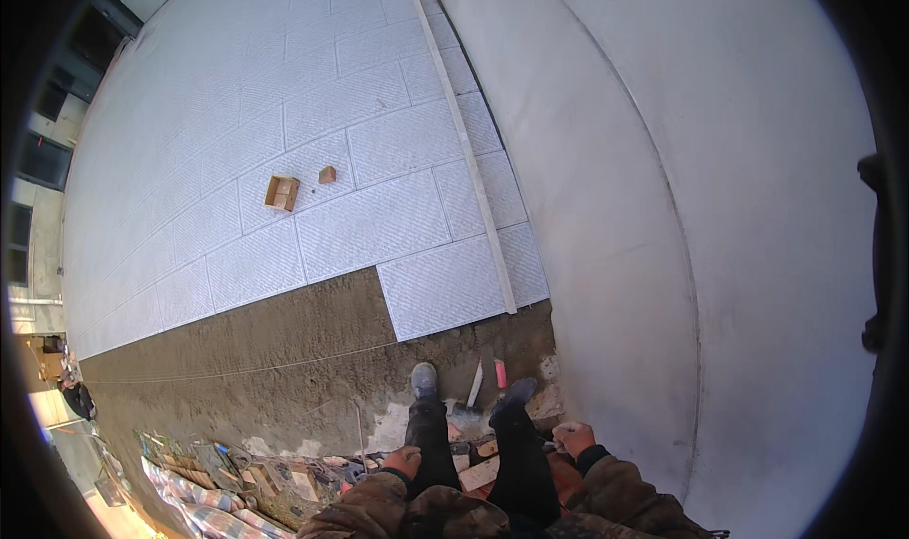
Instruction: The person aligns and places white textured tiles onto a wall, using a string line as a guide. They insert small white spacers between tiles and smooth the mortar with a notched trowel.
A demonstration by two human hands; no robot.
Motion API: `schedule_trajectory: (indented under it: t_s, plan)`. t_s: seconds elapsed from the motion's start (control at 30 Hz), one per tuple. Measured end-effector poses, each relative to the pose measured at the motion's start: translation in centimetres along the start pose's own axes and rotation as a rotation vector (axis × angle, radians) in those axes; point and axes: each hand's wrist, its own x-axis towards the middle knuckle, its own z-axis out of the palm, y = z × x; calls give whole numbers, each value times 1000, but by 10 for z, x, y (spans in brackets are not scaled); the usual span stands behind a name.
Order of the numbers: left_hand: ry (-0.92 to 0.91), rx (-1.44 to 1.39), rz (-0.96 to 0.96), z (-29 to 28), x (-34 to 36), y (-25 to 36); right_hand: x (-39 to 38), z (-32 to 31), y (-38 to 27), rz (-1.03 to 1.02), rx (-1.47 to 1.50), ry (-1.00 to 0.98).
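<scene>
My left hand (404,459) rests curled by my left knee; whether anything is inside its fingers is hidden. At the wall side of my right knee, my right hand (573,438) has its fingers pressed together, and I cannot make out anything in them. On the ground between my boots lies a mallet with a pale handle (475,384) and a dark head. Beside it is a small pink object (500,373). Ahead of my boots, grey mortar (284,335) borders the last row of white ribbed slabs (440,288).
A long straight batten (471,160) lies on the slabs along the pale wall (606,208). A small open box (282,193) and a brown block (327,175) sit farther out. A string (256,372) crosses the mortar. Rubble (303,482) surrounds my legs; another person (76,397) is far left.
</scene>
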Motion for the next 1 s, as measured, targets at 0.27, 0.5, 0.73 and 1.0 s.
schedule_trajectory:
  t_s: [0.27,0.5,0.73,1.0]
  plan:
    - [79,-26,41,-33,-2,18,-39,-14,-15,-54,-17,29]
    - [88,-73,29,-44,3,34,-61,-28,-42,-176,-136,51]
    - [105,-59,133,-44,2,38,-75,-31,-45,-136,11,69]
    - [68,-114,85,-41,1,30,-89,-40,-38,-126,-26,88]
